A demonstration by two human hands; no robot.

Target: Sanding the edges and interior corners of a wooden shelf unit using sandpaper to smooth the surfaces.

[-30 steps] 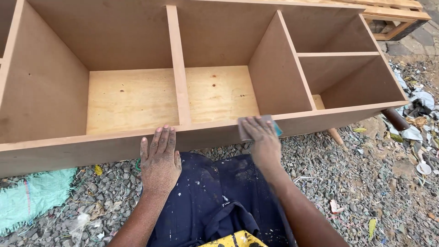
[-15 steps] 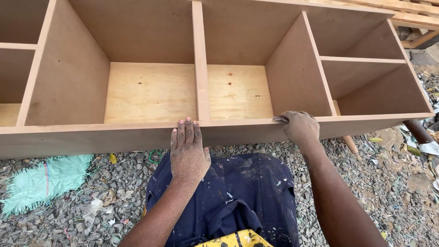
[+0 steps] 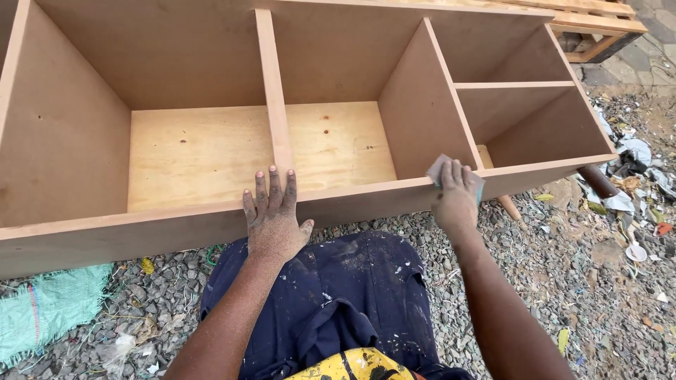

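Observation:
A long brown wooden cabinet (image 3: 176, 229) with several open compartments lies on its back before me. Flat on its near edge, just below an upright divider (image 3: 273, 91), rests my left hand (image 3: 273, 218) with fingers spread, holding nothing. My right hand (image 3: 456, 197) presses a small grey piece of sandpaper (image 3: 438, 167) onto the same edge where another divider (image 3: 422, 105) meets it. Both hands are dusty. My dark blue paint-spotted trousers (image 3: 331, 302) show below.
Grey gravel ground (image 3: 577, 295) spreads under and around the cabinet. A green woven sack (image 3: 42, 309) lies at the lower left. Litter and scraps (image 3: 634, 169) are scattered at the right. A wooden frame (image 3: 598, 28) stands at the top right.
My right hand has moved back and forth along the front edge, now with the sandpaper showing under its fingers. My left hand stays pressed on the edge by the divider. The view has shifted.

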